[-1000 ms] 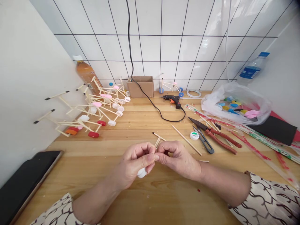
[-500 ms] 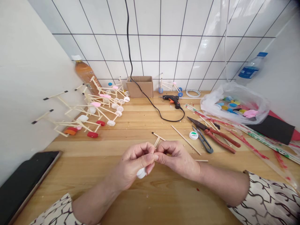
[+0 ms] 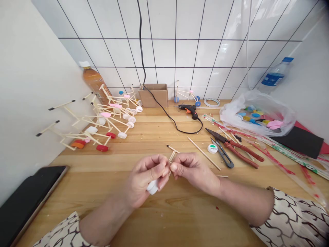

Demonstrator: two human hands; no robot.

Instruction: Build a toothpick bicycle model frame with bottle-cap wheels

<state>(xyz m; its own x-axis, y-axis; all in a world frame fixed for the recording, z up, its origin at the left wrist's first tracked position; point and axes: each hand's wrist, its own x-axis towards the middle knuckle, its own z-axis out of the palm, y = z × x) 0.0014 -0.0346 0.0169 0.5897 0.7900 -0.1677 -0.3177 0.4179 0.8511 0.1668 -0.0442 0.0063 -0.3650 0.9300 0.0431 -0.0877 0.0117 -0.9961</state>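
My left hand [image 3: 147, 175] and my right hand [image 3: 194, 171] meet at the middle front of the table, fingers pinched on a small frame of thin wooden sticks [image 3: 172, 156]. One stick of the frame has a black tip and points up and left, beyond my fingertips. A white bottle cap [image 3: 152, 187] shows below the fingers of my left hand, at the frame's near end. My fingers hide the joint between the sticks. A loose wooden stick [image 3: 204, 153] lies just beyond my right hand.
Several stick models with cap wheels [image 3: 102, 120] stand at left, near a phone [image 3: 31, 192]. A glue gun [image 3: 189, 109] and a cardboard box [image 3: 153, 95] are at the back. Pliers [image 3: 235, 147], snips [image 3: 223, 154], a white cap [image 3: 212, 148] and a plastic bag of caps [image 3: 257, 113] lie right.
The fingertips of my hands have drawn slightly apart, showing more of the stick frame between them. The white cap has shifted a little to the left with my left hand.
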